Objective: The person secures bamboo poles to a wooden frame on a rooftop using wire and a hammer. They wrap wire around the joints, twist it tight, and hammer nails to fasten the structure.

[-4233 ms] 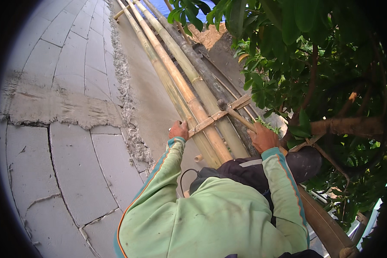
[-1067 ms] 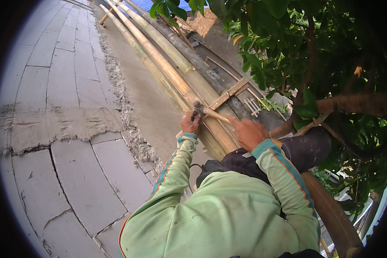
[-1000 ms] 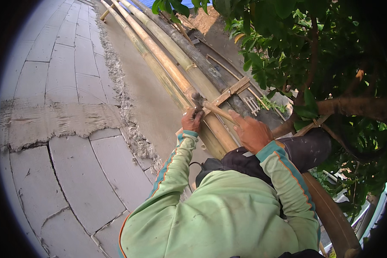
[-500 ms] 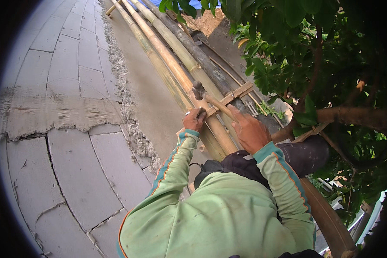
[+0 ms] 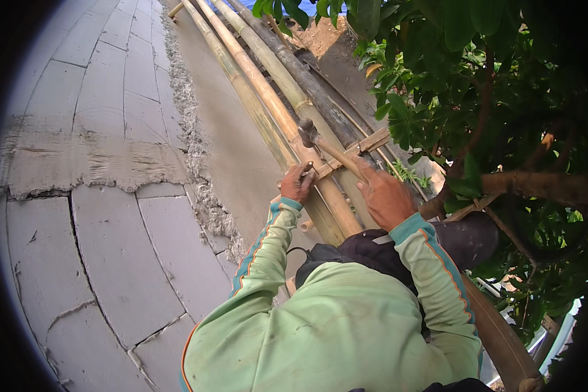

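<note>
My right hand (image 5: 391, 199) grips a hammer by its wooden handle (image 5: 336, 157), the index finger stretched along it. The dark metal hammer head (image 5: 308, 132) is over the bamboo poles, just beyond my left hand. My left hand (image 5: 297, 183) is closed in a pinch at the left edge of the poles; what its fingertips hold is too small to make out. Beside the fingertips a flat wooden crosspiece (image 5: 356, 150) lies across the long bamboo poles (image 5: 268, 98), partly covered by the hammer handle.
To the left rises a wall of grey blocks (image 5: 121, 255) with a rough mortar band (image 5: 91, 163). A smooth grey plastered strip (image 5: 225, 130) runs beside the poles. Leafy branches (image 5: 451, 85) crowd the right side. A dark pole (image 5: 326, 98) lies alongside the bamboo.
The view has shifted slightly. The hammer head has risen a little off the poles, and my left fingertips reach slightly farther forward. Both hands stay in nearly the same place.
</note>
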Available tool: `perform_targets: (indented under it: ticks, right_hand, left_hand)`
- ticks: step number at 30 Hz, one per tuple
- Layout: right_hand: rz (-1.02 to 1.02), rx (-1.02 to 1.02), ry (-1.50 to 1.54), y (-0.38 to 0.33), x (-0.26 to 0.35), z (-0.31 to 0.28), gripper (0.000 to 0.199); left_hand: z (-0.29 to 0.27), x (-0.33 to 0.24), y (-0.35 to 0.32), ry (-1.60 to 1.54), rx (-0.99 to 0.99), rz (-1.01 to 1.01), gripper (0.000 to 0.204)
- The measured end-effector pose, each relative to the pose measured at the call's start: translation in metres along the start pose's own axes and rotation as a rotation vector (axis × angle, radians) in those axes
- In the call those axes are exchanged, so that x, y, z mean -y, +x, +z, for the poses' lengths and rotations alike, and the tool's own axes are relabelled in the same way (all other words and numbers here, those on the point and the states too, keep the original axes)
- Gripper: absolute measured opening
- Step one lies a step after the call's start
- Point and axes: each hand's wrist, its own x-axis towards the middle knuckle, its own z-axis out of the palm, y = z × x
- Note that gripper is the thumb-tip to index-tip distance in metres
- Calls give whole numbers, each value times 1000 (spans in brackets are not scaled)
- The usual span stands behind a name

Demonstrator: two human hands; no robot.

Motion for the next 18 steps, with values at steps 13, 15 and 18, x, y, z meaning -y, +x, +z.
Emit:
perform_targets:
  ticks: [13,15,18]
  right_hand:
    - [136,382,-119,11,27,6,62]
    - [138,248,0,14,8,10,59]
    - [11,-73,189,3,21,-31,55]
  left_hand:
    - [-45,83,-28,450,38,-542,43]
    - [-41,116,-39,564,-126,-364,42]
    - [-39,84,-32,417,45,-609,41]
